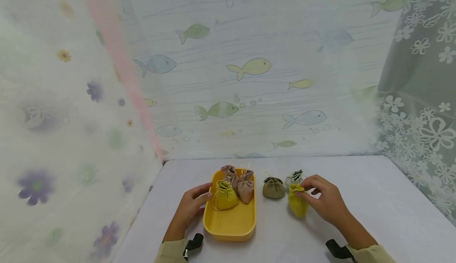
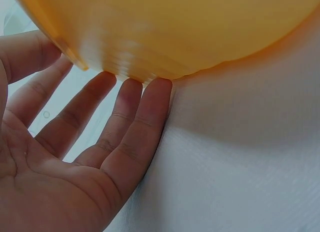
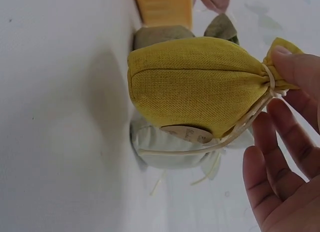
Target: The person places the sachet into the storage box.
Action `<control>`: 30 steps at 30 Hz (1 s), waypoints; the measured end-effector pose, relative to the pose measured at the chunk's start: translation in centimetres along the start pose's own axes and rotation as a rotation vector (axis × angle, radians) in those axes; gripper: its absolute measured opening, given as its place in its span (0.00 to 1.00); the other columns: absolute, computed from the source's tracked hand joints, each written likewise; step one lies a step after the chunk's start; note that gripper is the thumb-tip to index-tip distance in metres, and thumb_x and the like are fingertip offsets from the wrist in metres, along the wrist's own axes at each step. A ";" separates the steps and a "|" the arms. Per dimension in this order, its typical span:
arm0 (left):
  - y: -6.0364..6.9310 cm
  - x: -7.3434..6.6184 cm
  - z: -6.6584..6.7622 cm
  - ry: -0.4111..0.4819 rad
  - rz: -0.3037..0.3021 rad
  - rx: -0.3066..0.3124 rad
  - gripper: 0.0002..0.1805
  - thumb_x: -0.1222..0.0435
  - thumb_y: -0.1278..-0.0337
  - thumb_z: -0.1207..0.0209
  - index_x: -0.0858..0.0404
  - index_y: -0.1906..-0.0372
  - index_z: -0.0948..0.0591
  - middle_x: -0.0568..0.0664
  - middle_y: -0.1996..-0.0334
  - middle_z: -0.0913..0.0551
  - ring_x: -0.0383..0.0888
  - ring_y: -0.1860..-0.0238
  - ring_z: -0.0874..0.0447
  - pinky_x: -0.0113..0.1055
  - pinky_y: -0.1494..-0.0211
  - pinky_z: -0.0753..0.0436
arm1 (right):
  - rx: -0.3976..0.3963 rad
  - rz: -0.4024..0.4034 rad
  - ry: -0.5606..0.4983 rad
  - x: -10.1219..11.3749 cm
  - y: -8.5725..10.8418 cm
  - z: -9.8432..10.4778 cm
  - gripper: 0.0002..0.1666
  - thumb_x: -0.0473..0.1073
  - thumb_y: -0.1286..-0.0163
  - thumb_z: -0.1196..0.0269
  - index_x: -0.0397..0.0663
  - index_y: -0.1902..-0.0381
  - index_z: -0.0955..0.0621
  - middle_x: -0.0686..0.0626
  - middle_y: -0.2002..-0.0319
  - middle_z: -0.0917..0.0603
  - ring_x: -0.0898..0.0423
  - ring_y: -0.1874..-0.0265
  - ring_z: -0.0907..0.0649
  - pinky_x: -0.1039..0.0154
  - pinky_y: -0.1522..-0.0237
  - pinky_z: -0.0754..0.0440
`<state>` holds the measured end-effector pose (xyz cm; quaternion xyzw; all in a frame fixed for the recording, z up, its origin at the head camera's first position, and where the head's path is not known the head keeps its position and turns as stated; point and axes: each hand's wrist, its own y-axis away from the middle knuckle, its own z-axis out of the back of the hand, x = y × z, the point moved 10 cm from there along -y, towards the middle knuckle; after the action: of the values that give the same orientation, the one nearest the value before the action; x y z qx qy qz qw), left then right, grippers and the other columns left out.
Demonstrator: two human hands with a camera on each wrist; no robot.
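My right hand (image 1: 325, 200) pinches the gathered neck of a yellow-green cloth bag (image 1: 297, 204). The right wrist view shows that bag (image 3: 190, 81) held by thumb and fingers (image 3: 292, 157), its cord and a small tag hanging from the neck. At the left side of a yellow tray (image 1: 229, 231), my left hand (image 1: 189, 209) has its fingertips on the wall; in the left wrist view the extended fingers of the hand (image 2: 95, 137) touch the tray (image 2: 165, 31) from outside. Inside the tray are another yellow-green bag (image 1: 226, 198) and two pinkish-brown bags (image 1: 246, 189).
An olive-brown bag (image 1: 273, 188) stands right of the tray. Behind the held bag is a pale grey-green bag (image 1: 294, 177), partly hidden. The white table (image 1: 374, 187) ends at a fish-patterned curtain (image 1: 249, 96), with flowered curtains on both sides.
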<state>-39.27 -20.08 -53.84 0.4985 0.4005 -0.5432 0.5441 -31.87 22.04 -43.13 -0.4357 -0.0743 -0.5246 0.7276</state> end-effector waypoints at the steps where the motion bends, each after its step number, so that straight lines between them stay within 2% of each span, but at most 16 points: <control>1: 0.0 0.0 0.0 0.003 -0.001 0.001 0.30 0.51 0.37 0.31 0.52 0.32 0.20 0.56 0.30 0.23 0.52 0.35 0.20 0.46 0.42 0.12 | -0.001 0.003 -0.002 0.1 0.0 0.0 0.13 0.43 0.42 0.21 0.64 0.66 0.15 0.63 0.60 0.16 0.62 0.63 0.17 0.62 0.66 0.12; 9: 0.3 -0.3 0.0 0.001 -0.010 0.005 0.30 0.51 0.37 0.31 0.54 0.31 0.20 0.56 0.30 0.24 0.53 0.34 0.20 0.46 0.42 0.12 | -0.006 0.046 -0.036 1.1 -0.5 0.1 0.14 0.41 0.43 0.20 0.62 0.64 0.15 0.63 0.60 0.15 0.65 0.63 0.17 0.66 0.67 0.13; 16: 0.2 -0.3 0.0 -0.003 -0.004 -0.002 0.29 0.52 0.36 0.32 0.53 0.32 0.20 0.56 0.30 0.23 0.53 0.34 0.20 0.47 0.42 0.12 | 0.020 0.048 -0.078 1.8 -0.8 -0.2 0.14 0.42 0.41 0.21 0.62 0.63 0.15 0.63 0.61 0.16 0.66 0.65 0.16 0.68 0.69 0.13; 30: 0.2 -0.1 0.0 0.010 -0.005 0.003 0.30 0.51 0.37 0.31 0.53 0.31 0.20 0.56 0.30 0.23 0.52 0.34 0.20 0.47 0.42 0.12 | 0.036 0.083 -0.143 3.9 -1.5 -0.6 0.13 0.42 0.40 0.22 0.62 0.62 0.16 0.62 0.58 0.15 0.66 0.64 0.16 0.67 0.70 0.12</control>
<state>-39.11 -20.12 -53.72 0.5009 0.4035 -0.5430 0.5398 -31.60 18.79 -40.42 -0.4615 -0.1174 -0.4603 0.7492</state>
